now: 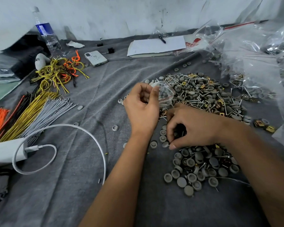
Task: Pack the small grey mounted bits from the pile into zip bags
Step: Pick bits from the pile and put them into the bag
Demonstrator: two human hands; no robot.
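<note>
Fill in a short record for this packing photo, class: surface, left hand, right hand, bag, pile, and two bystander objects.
surface: grey cloth
left hand: grips a small zip bag, grey pieces inside
right hand: fingers curled, picking at grey caps on the cloth
pile: grey caps, screws, brass clips mixed
bystanders: white phone, water bottle

A matt, creased dark grey cloth (69, 185) covers the surface. The small round grey caps (191, 176) look dull and rubbery, mixed with shiny metal screws (202, 97). The clear zip bag (165, 94) is glossy thin plastic (crinkled); 1 white cable (97, 145) looks smooth.
</note>
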